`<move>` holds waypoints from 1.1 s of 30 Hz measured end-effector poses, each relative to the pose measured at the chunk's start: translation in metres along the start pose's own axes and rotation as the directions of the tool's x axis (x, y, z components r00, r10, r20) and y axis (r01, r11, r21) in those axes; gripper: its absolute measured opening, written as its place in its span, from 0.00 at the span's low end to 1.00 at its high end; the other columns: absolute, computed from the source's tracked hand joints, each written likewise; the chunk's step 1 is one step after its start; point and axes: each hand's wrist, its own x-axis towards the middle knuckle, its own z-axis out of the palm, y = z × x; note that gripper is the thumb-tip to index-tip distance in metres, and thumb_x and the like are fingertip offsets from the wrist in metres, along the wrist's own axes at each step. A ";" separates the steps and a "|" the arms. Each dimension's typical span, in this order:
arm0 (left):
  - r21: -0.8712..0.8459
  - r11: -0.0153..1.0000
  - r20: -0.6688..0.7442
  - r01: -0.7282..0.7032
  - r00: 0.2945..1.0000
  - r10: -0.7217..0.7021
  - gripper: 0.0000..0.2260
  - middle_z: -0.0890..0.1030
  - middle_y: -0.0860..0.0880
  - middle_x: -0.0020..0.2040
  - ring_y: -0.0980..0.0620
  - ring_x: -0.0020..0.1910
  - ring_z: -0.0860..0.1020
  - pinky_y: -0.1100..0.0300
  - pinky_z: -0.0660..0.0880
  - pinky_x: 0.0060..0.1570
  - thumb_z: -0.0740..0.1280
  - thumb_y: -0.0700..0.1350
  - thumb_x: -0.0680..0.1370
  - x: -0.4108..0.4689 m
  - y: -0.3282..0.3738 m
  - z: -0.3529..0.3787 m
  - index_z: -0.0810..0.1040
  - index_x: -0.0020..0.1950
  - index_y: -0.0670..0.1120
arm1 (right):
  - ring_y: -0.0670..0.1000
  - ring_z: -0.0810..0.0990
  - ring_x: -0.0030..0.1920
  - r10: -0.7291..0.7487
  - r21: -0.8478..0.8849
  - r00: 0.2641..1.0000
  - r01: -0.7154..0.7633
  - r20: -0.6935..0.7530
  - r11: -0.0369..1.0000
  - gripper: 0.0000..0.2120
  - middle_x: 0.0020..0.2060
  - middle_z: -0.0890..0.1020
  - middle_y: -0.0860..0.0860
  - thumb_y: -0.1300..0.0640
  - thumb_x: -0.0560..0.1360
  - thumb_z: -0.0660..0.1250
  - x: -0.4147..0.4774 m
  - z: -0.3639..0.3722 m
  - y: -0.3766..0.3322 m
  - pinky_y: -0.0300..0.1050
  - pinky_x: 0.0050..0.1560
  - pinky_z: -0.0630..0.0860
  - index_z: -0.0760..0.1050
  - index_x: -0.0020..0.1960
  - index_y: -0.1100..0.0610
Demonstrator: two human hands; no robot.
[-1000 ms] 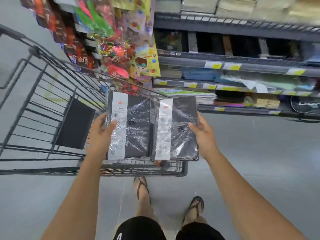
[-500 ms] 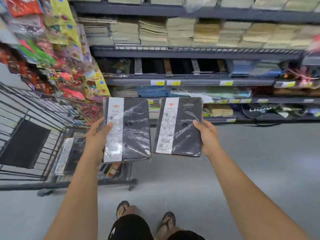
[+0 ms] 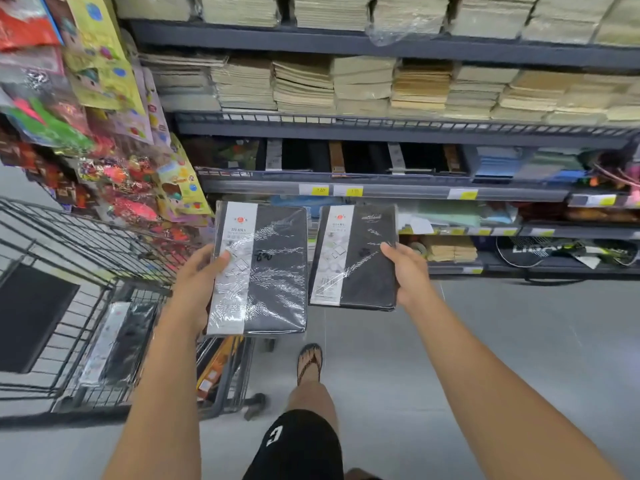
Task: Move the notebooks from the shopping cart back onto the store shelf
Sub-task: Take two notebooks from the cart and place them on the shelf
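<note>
head view — two wrapped black notebooks were held up before the store shelf [image 3: 381, 188]: left notebook [image 3: 273, 271] was gripped by the left hand [image 3: 197, 282], right notebook [image 3: 360, 261] by the right hand [image 3: 408, 271]; shopping cart [image 3: 86, 271] was seen at left.

Two black notebooks [image 3: 266, 268] with white label bands and red round logos. Dark grey shelf [image 3: 381, 46] holding cream and tan paper stacks [image 3: 363, 84], yellow price tags [image 3: 320, 190]. Black wire shopping cart [image 3: 86, 244].

Grey shop floor [image 3: 519, 341] beneath dark shelving stacked with paper pads [image 3: 363, 84].
</note>
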 end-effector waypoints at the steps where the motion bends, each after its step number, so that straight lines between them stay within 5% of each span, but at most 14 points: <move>1: -0.007 1.000 -0.002 0.009 1.000 -0.009 0.09 0.84 0.46 0.53 0.45 0.47 0.83 0.46 0.80 0.50 0.69 0.44 0.78 0.010 -0.001 0.002 0.80 0.58 0.51 | 0.53 0.83 0.40 0.005 -0.017 1.000 -0.005 0.012 1.000 0.02 0.42 0.84 0.54 0.62 0.76 0.69 0.013 0.008 0.000 0.53 0.49 0.81 0.80 0.44 0.57; 11: 0.001 0.996 -0.079 0.086 0.993 -0.086 0.11 0.81 0.48 0.59 0.43 0.54 0.82 0.40 0.79 0.53 0.73 0.51 0.74 0.126 -0.006 0.017 0.81 0.55 0.61 | 0.56 0.83 0.46 0.117 -0.117 0.991 -0.108 0.071 0.987 0.07 0.47 0.84 0.56 0.59 0.75 0.70 0.163 0.112 -0.005 0.58 0.55 0.79 0.79 0.52 0.59; 15: 0.016 0.997 -0.095 0.077 0.993 -0.075 0.14 0.79 0.45 0.61 0.45 0.56 0.81 0.41 0.77 0.58 0.74 0.55 0.70 0.167 -0.003 0.020 0.80 0.55 0.63 | 0.53 0.83 0.45 0.132 -0.115 0.989 -0.123 0.072 0.986 0.09 0.49 0.84 0.55 0.57 0.75 0.71 0.213 0.150 -0.005 0.51 0.49 0.82 0.78 0.53 0.58; 18: 0.015 0.999 -0.127 0.050 0.991 -0.048 0.11 0.79 0.53 0.53 0.57 0.48 0.78 0.60 0.74 0.44 0.71 0.49 0.76 0.188 0.001 0.027 0.77 0.57 0.59 | 0.51 0.83 0.46 0.141 -0.133 0.987 -0.130 0.076 0.982 0.03 0.46 0.84 0.52 0.56 0.75 0.71 0.242 0.173 -0.003 0.43 0.43 0.81 0.77 0.46 0.54; 21: -0.007 0.999 -0.129 0.046 0.991 -0.046 0.10 0.77 0.60 0.49 0.64 0.42 0.76 0.68 0.70 0.36 0.68 0.45 0.78 0.200 0.002 0.031 0.75 0.55 0.59 | 0.54 0.83 0.51 0.148 -0.120 0.988 -0.140 0.054 0.983 0.10 0.51 0.84 0.55 0.56 0.73 0.74 0.268 0.191 0.005 0.52 0.55 0.80 0.79 0.51 0.58; 28: -0.096 0.990 -0.168 0.101 0.979 -0.116 0.12 0.86 0.55 0.41 0.58 0.35 0.84 0.65 0.77 0.29 0.67 0.42 0.78 0.218 -0.004 0.025 0.79 0.59 0.55 | 0.58 0.81 0.58 0.208 -0.013 0.978 -0.208 0.007 0.978 0.14 0.55 0.83 0.57 0.52 0.66 0.79 0.293 0.214 0.013 0.57 0.61 0.77 0.79 0.46 0.57; 33: -0.152 0.983 -0.145 0.106 0.981 -0.128 0.13 0.86 0.52 0.40 0.54 0.34 0.83 0.61 0.77 0.29 0.66 0.41 0.78 0.219 -0.008 0.028 0.77 0.63 0.49 | 0.56 0.82 0.55 0.169 0.092 0.937 -0.206 0.307 0.974 0.13 0.55 0.83 0.56 0.64 0.74 0.69 0.297 0.205 0.026 0.48 0.54 0.80 0.78 0.59 0.59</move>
